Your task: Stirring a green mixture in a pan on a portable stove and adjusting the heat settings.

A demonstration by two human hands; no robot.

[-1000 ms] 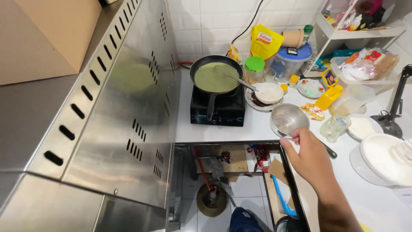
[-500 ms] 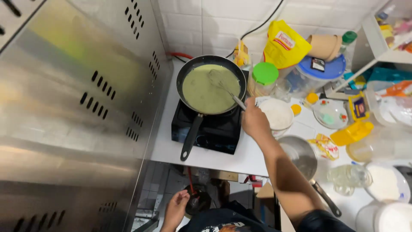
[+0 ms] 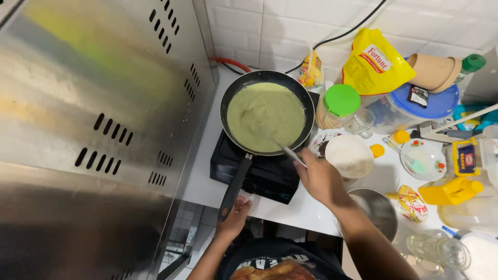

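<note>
Two hands at a pan of green batter.

The left hand (image 3: 234, 217) closes on the near end of the pan (image 3: 267, 111) handle. The pan sits on a black stove (image 3: 270, 173). The right hand (image 3: 319, 177) holds a spoon (image 3: 282, 147) dipped in the batter (image 3: 265, 115). A white bowl (image 3: 349, 156) sits just right.

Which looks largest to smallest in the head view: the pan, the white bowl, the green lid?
1. Pan, clearly the largest.
2. White bowl.
3. Green lid, only a little smaller than the bowl; it sits higher on its jar, so this order is unsure.
</note>
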